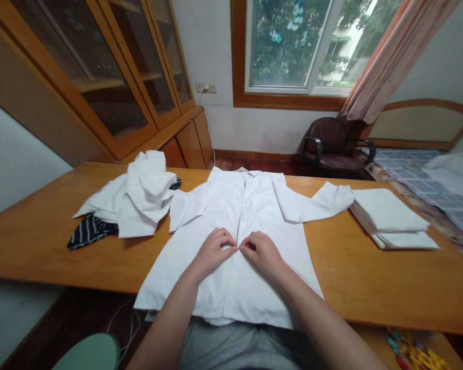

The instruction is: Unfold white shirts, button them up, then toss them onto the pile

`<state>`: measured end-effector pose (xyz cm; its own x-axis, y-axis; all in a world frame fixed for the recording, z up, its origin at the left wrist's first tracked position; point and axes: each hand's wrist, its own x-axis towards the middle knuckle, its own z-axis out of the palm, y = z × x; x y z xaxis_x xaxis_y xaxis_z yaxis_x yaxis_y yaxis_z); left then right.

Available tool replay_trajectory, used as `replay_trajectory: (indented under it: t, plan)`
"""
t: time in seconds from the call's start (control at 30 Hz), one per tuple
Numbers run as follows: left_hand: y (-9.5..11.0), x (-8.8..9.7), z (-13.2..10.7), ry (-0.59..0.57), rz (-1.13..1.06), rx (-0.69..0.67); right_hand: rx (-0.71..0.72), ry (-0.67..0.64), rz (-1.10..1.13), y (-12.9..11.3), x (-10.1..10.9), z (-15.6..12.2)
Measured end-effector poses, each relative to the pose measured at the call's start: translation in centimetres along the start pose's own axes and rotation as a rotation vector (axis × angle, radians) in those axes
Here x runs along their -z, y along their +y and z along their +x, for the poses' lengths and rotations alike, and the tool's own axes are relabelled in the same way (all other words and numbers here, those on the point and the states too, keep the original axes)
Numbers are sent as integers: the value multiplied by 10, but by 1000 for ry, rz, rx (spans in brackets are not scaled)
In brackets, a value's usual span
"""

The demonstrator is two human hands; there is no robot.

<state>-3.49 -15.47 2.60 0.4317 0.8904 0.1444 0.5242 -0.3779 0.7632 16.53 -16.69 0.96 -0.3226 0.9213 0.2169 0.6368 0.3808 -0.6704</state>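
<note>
A white button-up shirt lies face up on the wooden table, collar away from me, sleeves bent outward, hem hanging over the near edge. My left hand and my right hand meet at the middle of the shirt's front placket. The fingers of both are curled and pinch the placket fabric on either side of the opening.
A heap of crumpled white clothes with a dark striped piece lies at the left. A stack of folded white shirts sits at the right. Behind the table are a wooden cabinet, a dark armchair and a bed.
</note>
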Motion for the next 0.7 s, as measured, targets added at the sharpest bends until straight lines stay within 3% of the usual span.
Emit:
replay_trajectory:
  t: [0.7]
  plan:
    - [2, -1, -1, 40, -34, -5, 14, -8, 17, -1, 3, -1]
